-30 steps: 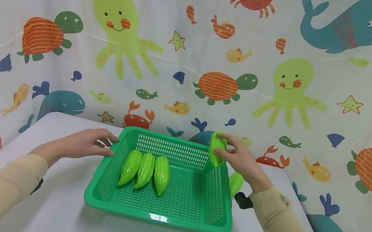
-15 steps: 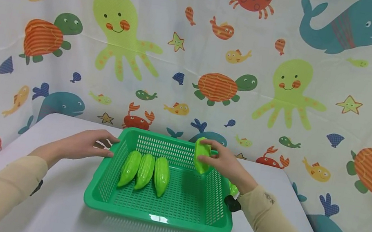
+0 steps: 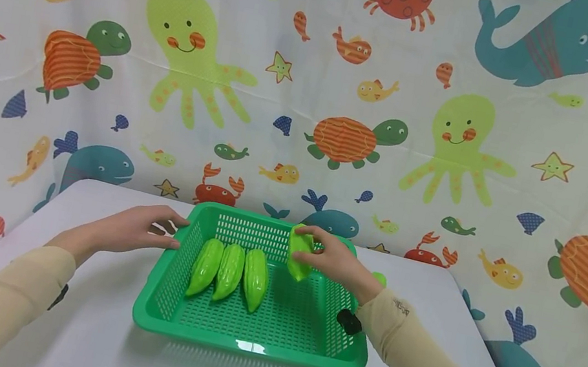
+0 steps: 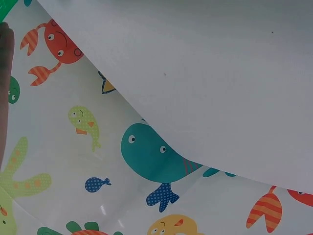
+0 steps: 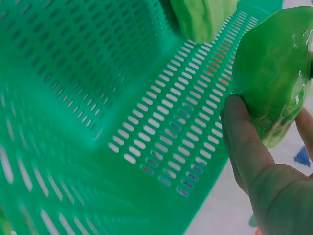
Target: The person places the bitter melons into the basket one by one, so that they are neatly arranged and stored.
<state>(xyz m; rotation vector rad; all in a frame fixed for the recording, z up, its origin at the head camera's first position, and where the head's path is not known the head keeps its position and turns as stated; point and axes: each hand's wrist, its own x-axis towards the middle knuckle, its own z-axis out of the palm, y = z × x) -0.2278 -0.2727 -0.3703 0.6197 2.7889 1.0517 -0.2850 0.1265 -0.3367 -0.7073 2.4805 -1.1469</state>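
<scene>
My right hand (image 3: 336,258) pinches a light green, ribbed bitter melon (image 3: 297,256) between thumb and fingers, above the right back part of a green plastic basket (image 3: 247,347). In the right wrist view the same bitter melon (image 5: 274,68) looks glossy and is held close to the basket wall (image 5: 161,117). Three more bitter melons (image 3: 229,272) lie side by side in the basket's left half. My left hand (image 3: 144,228) rests its relaxed fingertips at the basket's left rim. Only one finger (image 4: 6,73) of it shows in the left wrist view.
Another green piece (image 3: 380,279) shows behind my right wrist, outside the basket on the right, mostly hidden. The white table (image 3: 87,318) carries the basket. A curtain (image 3: 298,92) with sea animals hangs behind the table's back edge.
My right hand has moved left and slightly down with the bitter melon, from the basket's right back corner to over its inside. My left hand and the basket have stayed in place.
</scene>
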